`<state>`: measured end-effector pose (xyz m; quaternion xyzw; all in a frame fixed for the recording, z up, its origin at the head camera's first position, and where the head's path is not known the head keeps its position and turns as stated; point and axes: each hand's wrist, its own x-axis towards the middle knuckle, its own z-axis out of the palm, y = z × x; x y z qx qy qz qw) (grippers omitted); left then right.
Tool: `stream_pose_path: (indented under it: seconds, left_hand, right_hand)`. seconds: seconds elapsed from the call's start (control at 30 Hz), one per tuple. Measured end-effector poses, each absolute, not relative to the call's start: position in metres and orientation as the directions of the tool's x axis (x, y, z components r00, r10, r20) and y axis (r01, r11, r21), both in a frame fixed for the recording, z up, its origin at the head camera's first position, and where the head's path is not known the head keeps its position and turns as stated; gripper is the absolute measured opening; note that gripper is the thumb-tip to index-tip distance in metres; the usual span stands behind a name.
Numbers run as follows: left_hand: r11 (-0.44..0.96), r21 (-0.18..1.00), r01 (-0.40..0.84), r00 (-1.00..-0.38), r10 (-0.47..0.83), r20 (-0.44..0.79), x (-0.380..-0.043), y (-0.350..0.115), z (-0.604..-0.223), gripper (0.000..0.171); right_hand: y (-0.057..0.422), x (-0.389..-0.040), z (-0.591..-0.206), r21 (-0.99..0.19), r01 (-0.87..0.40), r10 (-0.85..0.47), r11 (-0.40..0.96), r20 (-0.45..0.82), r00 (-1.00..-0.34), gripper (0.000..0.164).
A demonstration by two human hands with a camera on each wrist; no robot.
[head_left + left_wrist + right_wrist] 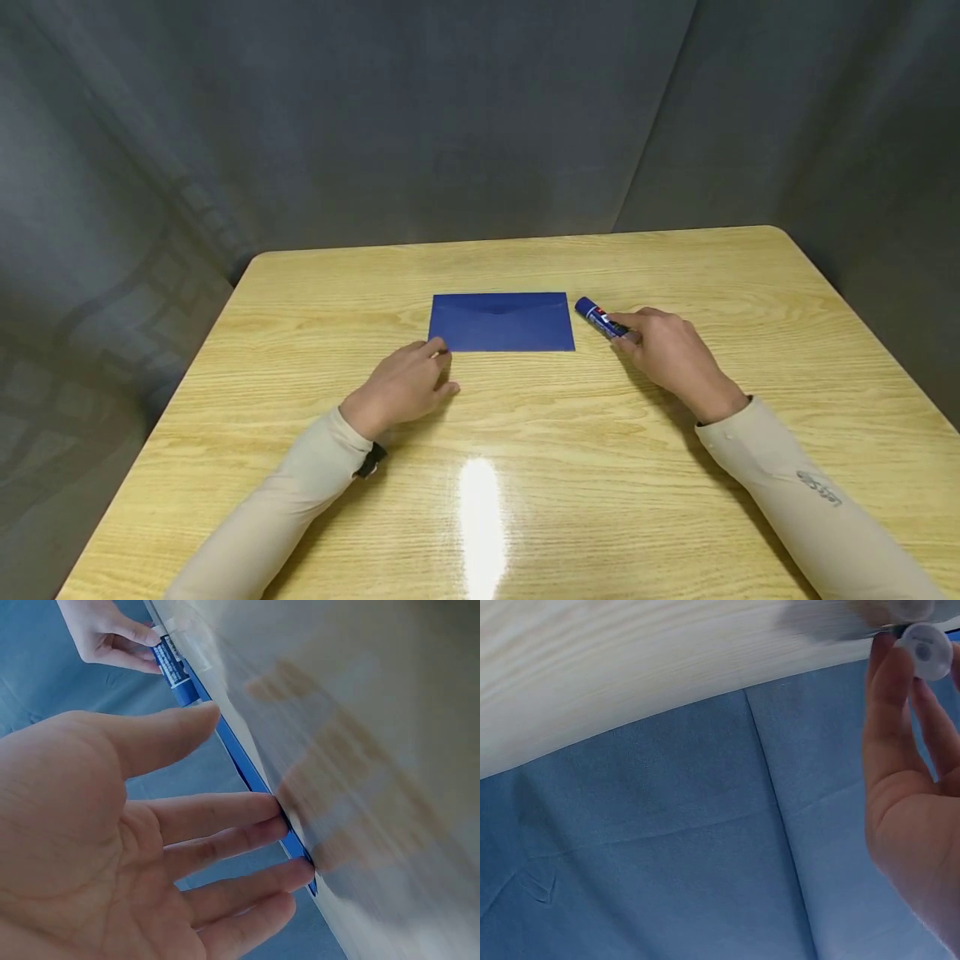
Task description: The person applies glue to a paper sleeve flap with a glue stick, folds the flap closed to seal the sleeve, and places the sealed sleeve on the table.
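Note:
A blue envelope (501,325) lies flat on the wooden table, its flap side up with the flap's point toward me. At its near left corner rests my left hand (408,379), fingertips right at the edge and the thumb held apart. The left wrist view shows those fingers (225,814) loosely extended along the thin blue edge. To the right of the envelope, my right hand (672,348) pinches a glue stick (596,317) by its lower end, with the blue cap pointing up and left. Its white round base (928,652) faces the right wrist camera.
The light wooden table (337,292) has rounded far corners. Grey-blue curtains (450,125) hang close behind it and along both sides. A bright light reflection (482,525) falls on the near part of the tabletop.

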<state>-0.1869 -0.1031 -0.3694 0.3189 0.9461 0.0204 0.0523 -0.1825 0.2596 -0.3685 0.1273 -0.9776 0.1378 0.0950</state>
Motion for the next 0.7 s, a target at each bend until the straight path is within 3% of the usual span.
stream_pose_path:
  seconds: [0.43, 0.7]
  left_hand:
    - [0.785, 0.047, 0.617, -0.786, 0.618, 0.013, -0.177, -0.103, -0.37, 0.052]
    - [0.795, -0.063, 0.603, -0.785, 0.605, 0.134, -0.165, -0.11, -0.376, 0.044]
  right_hand:
    - [0.251, -0.183, -0.369, -0.279, -0.278, -0.241, 0.919, 0.161, -0.957, 0.052]
    - [0.249, -0.172, -0.35, -0.432, -0.191, -0.16, 0.881, 0.108, -0.981, 0.061]
